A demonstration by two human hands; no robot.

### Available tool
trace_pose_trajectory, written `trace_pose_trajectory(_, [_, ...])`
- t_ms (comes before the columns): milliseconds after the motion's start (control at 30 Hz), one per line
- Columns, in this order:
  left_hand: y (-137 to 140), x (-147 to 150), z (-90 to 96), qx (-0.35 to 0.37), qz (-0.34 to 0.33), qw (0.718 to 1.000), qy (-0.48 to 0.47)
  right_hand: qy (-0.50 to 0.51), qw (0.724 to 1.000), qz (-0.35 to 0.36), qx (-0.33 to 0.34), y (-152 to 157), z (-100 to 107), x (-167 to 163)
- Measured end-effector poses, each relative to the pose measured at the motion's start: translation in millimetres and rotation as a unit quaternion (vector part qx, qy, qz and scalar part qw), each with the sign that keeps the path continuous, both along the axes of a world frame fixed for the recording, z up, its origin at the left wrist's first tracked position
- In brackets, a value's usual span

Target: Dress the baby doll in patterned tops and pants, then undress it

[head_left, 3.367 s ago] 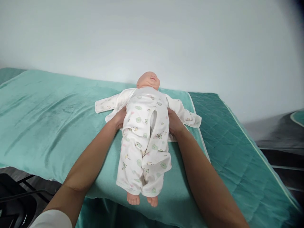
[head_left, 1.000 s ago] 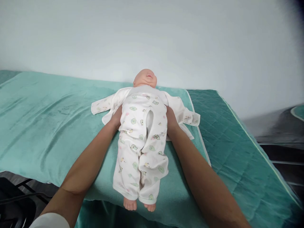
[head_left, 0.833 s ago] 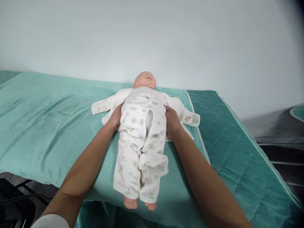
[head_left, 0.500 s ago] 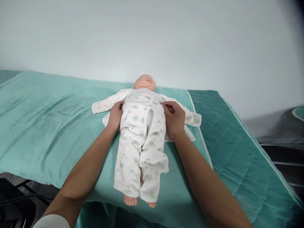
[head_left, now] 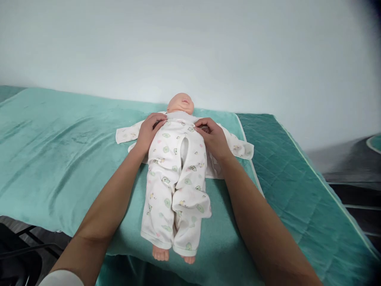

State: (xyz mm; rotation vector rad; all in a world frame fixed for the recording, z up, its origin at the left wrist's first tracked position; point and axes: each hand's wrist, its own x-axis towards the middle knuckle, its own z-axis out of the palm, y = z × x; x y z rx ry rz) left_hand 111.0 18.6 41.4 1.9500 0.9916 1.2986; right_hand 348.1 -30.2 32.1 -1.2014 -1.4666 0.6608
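Observation:
A baby doll point(head_left: 180, 102) lies on its back, head away from me and bare feet towards me. It wears white printed baby trousers point(head_left: 166, 182) with an open slit at the crotch, pulled up high on its torso. Under it spreads a white printed baby jacket point(head_left: 242, 149), sleeves stretched out to both sides. My left hand point(head_left: 150, 129) pinches the trousers' waistband at the doll's left-hand side in view. On the opposite side my right hand point(head_left: 212, 137) also pinches the waistband, thumb below and fingers above. Some fingertips are hidden in the cloth.
A light green sheet point(head_left: 74, 159) covers the table under the doll. To the right lies a darker quilted green cover point(head_left: 285, 178). A pale wall point(head_left: 190, 47) rises behind. A dark chair-like object point(head_left: 20, 254) stands at lower left.
Both hands have moved up from the doll's sides and inward to the front of the waistband. The view has shifted very slightly; the doll lies in the same place.

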Motion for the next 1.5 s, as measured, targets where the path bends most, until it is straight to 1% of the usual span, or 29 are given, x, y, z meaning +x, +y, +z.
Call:
trace_pose_trajectory(100, [6, 1, 3.2, -0.068, -0.049, 0.996, -0.017, -0.03, 0.998, 0.045, 0.006, 4, 3, 3])
trace_pose_trajectory(167, [8, 1, 5.9, -0.103, -0.073, 0.992, -0.01, -0.046, 0.996, 0.071, 0.017, 7, 4, 5])
trace_pose_trajectory(267, [12, 0, 10.4, -0.122, -0.11, 0.986, 0.01, -0.053, 0.993, 0.103, 0.015, 13, 4, 8])
trace_pose_trajectory(433, [16, 0, 16.8, -0.135, -0.154, 0.978, 0.034, -0.015, 0.991, 0.136, -0.008, 22, 4, 8])
trace_pose_trajectory(500, [15, 2, 18.6, -0.127, -0.157, 0.979, 0.033, -0.02, 0.99, 0.137, -0.021, 24, 6, 6])
trace_pose_trajectory(633, [14, 8, 19.3, -0.111, -0.132, 0.985, 0.022, -0.041, 0.988, 0.143, -0.038, 24, 9, 6])
trace_pose_trajectory(833, [22, 12, 14.1, -0.107, -0.105, 0.989, 0.011, -0.006, 0.981, 0.179, -0.073, 30, 5, 23])
trace_pose_trajectory(867, [24, 13, 13.1, -0.106, -0.101, 0.989, 0.011, -0.01, 0.981, 0.178, -0.07, 32, 4, 25])
trace_pose_trajectory(1000, [32, 15, 10.0, -0.102, -0.09, 0.991, 0.007, -0.031, 0.992, 0.118, -0.005, 45, -1, 21])
trace_pose_trajectory(1133, [39, 19, 8.7, -0.11, -0.07, 0.991, 0.007, 0.002, 0.999, 0.051, -0.011, 51, -7, 10])
trace_pose_trajectory(1300, [51, 26, 2.8, -0.092, -0.003, 0.996, 0.001, -0.05, 0.998, -0.041, 0.007, 57, -12, 5])
trace_pose_trajectory(1400, [58, 29, -2.8, -0.081, 0.03, 0.996, 0.004, -0.083, 0.994, -0.066, 0.004, 62, -11, 4])
trace_pose_trajectory(1500, [60, 30, -6.4, -0.082, 0.035, 0.996, 0.0, -0.087, 0.993, -0.073, -0.002, 64, -10, 3])
